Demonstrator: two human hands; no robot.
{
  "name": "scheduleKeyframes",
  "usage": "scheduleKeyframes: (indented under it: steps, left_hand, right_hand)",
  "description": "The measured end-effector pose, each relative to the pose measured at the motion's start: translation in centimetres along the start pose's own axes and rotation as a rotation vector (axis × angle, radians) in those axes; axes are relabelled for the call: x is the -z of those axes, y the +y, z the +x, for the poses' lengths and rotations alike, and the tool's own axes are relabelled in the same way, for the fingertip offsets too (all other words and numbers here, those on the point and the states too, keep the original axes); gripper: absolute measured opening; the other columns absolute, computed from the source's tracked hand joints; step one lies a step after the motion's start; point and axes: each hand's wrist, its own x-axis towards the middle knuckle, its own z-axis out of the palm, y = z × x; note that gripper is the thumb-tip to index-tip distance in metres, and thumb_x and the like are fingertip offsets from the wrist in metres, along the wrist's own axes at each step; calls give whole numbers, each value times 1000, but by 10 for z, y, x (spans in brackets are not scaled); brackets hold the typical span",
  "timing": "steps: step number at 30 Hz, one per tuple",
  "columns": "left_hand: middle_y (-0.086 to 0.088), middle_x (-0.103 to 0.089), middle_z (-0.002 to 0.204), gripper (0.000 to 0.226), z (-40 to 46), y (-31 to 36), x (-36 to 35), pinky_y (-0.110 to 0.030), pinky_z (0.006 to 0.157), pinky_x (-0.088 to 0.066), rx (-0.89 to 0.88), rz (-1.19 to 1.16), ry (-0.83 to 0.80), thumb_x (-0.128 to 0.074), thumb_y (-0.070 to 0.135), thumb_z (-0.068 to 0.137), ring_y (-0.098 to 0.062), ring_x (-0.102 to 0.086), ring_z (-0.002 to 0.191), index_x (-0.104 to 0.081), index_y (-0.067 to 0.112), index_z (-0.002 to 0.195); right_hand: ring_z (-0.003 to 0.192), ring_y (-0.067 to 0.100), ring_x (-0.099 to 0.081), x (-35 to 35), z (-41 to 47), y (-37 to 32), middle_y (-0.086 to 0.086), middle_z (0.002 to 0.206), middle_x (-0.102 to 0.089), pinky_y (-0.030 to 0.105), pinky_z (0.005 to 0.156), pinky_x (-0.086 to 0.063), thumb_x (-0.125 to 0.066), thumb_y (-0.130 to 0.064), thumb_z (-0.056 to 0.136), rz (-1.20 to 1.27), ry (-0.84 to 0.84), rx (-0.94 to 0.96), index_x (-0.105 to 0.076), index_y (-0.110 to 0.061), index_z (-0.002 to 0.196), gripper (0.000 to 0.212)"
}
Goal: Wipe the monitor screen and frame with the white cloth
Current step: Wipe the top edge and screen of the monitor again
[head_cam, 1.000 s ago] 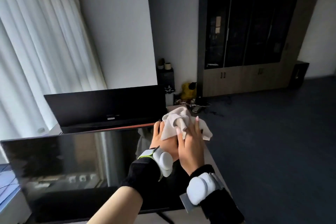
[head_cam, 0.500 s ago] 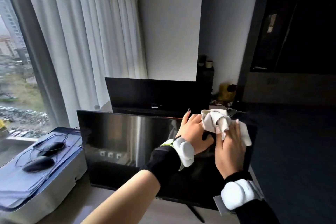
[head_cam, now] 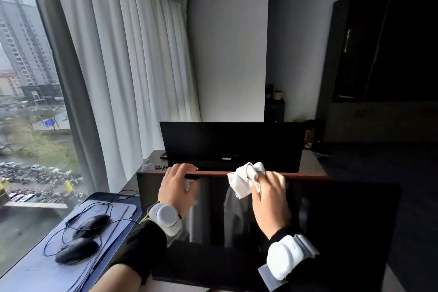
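Note:
A dark, glossy monitor (head_cam: 343, 225) stands in front of me, its top edge showing a reddish strip. My left hand (head_cam: 176, 191) grips that top edge near the left corner, fingers curled over it. My right hand (head_cam: 270, 199) holds a bunched white cloth (head_cam: 246, 179) against the upper screen just below the top edge, right of my left hand. Both wrists carry white bands over black sleeves. The lower part of the screen is hidden by my forearms.
A second black monitor (head_cam: 232, 142) stands just behind the first. Two black mice (head_cam: 78, 249) with cables lie on a blue-grey mat (head_cam: 30, 270) at the left by the window. White curtains (head_cam: 132, 73) hang behind. A dark cabinet (head_cam: 384, 59) is at the far right.
My view has swung left toward the window. My hands have separated: the left went to the monitor's top-left edge, and the right with the cloth slid left along the top.

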Motion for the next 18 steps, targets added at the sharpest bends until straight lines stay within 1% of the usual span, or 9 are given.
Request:
scheduleKeyframes:
  steps: [2,5,7,8,10,11,13,16,18]
  left_hand:
    - [2,-60,108,36,5,-21,8,-27,90,-38,1,20,-17,-60,4,75,-22,-52,106,-61,17,109]
    - [-1,-60,110,39,12,-42,19,-26,93,-34,-3,29,-15,-59,4,75,-24,-51,109,-60,14,113]
    - [-4,-60,112,40,16,-59,28,-32,95,-37,-1,37,-8,-59,5,76,-27,-49,111,-58,13,115]
    - [-6,-59,114,41,16,-67,32,-36,96,-38,8,45,-5,-59,5,76,-29,-48,112,-57,11,116]
    - [-11,-57,119,44,15,-80,39,-41,100,-37,37,58,-8,-58,3,78,-33,-44,117,-55,9,121]
    - [-12,-55,121,46,15,-86,43,-42,102,-35,54,65,-17,-57,2,78,-34,-42,119,-53,9,123]
    - [-13,-51,128,52,15,-99,50,-42,106,-31,100,80,-52,-56,1,78,-35,-38,124,-49,10,129]
    - [-14,-41,140,63,14,-122,61,-41,112,-25,176,92,-149,-56,7,83,-33,-33,132,-33,12,142]
    - [-15,-36,145,70,13,-131,64,-43,111,-27,221,50,-220,-56,11,86,-34,-33,133,-22,17,147]
  right_hand:
    - [100,24,-50,-11,6,-12,4,90,-61,22,81,-37,-60,-9,88,-8,-20,-17,-66,-8,106,19]
    - [96,25,-49,-25,11,-27,5,88,-61,20,81,-31,-56,-9,90,15,-58,-19,-67,-7,104,18]
    - [97,26,-48,-41,10,-43,6,90,-62,17,81,-26,-56,-11,91,13,-72,-18,-67,-8,106,19]
    - [97,25,-48,-49,9,-51,6,92,-63,17,81,-26,-55,-12,91,16,-79,-19,-67,-8,107,19]
    - [98,27,-48,-61,8,-66,8,93,-63,23,84,-33,-53,-11,92,38,-95,-18,-66,-8,108,21]
    - [98,27,-48,-67,8,-74,8,93,-63,27,86,-37,-52,-10,92,48,-97,-20,-66,-7,108,21]
    - [97,29,-49,-79,6,-88,10,93,-64,31,87,-38,-51,-9,91,48,-103,-8,-66,-6,107,22]
    - [91,32,-51,-100,5,-112,13,89,-65,33,83,-38,-49,-11,91,38,-128,20,-66,-5,99,20]
    - [90,33,-52,-112,7,-129,14,91,-66,34,84,-37,-48,-12,91,39,-151,22,-66,-5,98,21]
